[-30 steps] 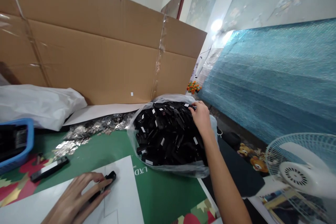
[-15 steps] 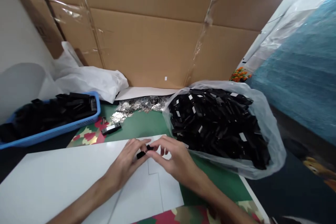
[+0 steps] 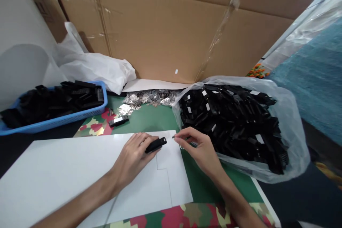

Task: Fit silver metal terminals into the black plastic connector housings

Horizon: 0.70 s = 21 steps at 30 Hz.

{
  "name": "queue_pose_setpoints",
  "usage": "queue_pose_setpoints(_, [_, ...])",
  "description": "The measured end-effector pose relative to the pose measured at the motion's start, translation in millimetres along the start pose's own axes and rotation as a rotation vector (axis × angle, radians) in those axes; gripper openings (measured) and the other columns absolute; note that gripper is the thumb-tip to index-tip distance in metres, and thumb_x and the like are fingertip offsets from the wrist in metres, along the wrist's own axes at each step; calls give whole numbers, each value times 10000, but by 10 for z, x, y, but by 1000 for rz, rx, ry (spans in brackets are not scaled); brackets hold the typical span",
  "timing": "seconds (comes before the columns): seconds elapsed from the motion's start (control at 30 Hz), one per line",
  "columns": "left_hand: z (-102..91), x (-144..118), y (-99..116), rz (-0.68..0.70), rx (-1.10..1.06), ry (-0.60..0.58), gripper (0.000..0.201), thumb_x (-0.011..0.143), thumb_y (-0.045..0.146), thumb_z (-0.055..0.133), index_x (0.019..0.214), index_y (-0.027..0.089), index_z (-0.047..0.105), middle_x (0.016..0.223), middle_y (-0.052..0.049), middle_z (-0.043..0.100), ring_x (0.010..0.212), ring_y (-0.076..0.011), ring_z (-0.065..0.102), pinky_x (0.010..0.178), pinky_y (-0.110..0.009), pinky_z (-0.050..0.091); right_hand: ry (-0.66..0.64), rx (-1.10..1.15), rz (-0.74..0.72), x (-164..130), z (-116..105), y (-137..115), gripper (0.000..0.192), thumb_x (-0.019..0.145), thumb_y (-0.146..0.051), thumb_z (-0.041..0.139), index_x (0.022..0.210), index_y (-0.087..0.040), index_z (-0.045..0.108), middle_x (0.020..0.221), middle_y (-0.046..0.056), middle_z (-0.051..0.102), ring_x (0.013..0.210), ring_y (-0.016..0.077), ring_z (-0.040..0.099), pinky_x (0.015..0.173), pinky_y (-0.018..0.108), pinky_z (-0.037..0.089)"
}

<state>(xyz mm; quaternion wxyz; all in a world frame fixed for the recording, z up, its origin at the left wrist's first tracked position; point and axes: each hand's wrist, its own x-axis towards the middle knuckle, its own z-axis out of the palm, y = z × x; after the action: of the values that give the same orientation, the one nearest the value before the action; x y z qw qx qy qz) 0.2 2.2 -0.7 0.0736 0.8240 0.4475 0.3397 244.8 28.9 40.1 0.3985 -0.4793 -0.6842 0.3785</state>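
My left hand (image 3: 137,149) is closed around a narrow black plastic part (image 3: 156,144), whose end with a small slot points right, over the white sheet (image 3: 77,171). To its right, the thumb and forefinger of my right hand (image 3: 197,146) pinch a tiny dark piece (image 3: 173,136), too small to name. A gap separates that piece from the black part. Another black part with a white label (image 3: 118,120) lies on the green mat beyond my left hand.
A blue basket (image 3: 72,117) of black parts stands at the left. On the right sits a clear plastic bag (image 3: 296,142) full of similar parts. Small shiny metal pieces (image 3: 128,108) lie at the back, before a cardboard wall (image 3: 160,32).
My hands, together around the black part before, have come apart. The right hand has moved right with a tiny piece; the left keeps the part. The whole view has shifted slightly.
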Motion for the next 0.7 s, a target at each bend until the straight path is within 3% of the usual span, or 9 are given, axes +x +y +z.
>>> queue_pose_setpoints(0.17, [-101,27,98,61,-97,104,370,981,127,665,1332,201,575,1052,-46,689,964,-199,649,831,-341,512,-8,152,89,-35,58,-40,203,915,-408,752,916,-206,775,884,44,750,809,194,698,665,294,597])
queue_pose_setpoints(0.33, [-101,34,97,81,-115,141,378,965,129,694,1322,195,588,1046,-48,701,952,-196,652,815,-340,517,11,235,77,-55,145,-82,214,932,-401,732,913,-191,703,866,31,704,743,165,692,664,293,630])
queue_pose_setpoints(0.43, [-99,30,96,79,-125,134,382,954,140,712,1312,206,597,1071,-54,712,963,-199,671,828,-350,539,40,222,2,-97,167,-100,173,976,-362,686,918,-201,660,838,13,682,733,154,687,711,298,605])
queue_pose_setpoints(0.57, [-110,22,146,60,-253,134,402,951,120,706,1328,213,601,1095,-57,704,990,-183,700,850,-315,590,189,141,-171,-176,212,-131,91,1005,-269,639,924,-227,632,841,-3,634,774,147,642,724,290,544])
queue_pose_setpoints(0.7, [-105,12,195,56,-326,161,423,943,96,704,1335,218,602,1078,-51,700,966,-169,711,840,-284,605,191,19,-263,-217,298,-140,100,999,-207,616,908,-234,584,786,-25,569,708,136,575,667,282,502])
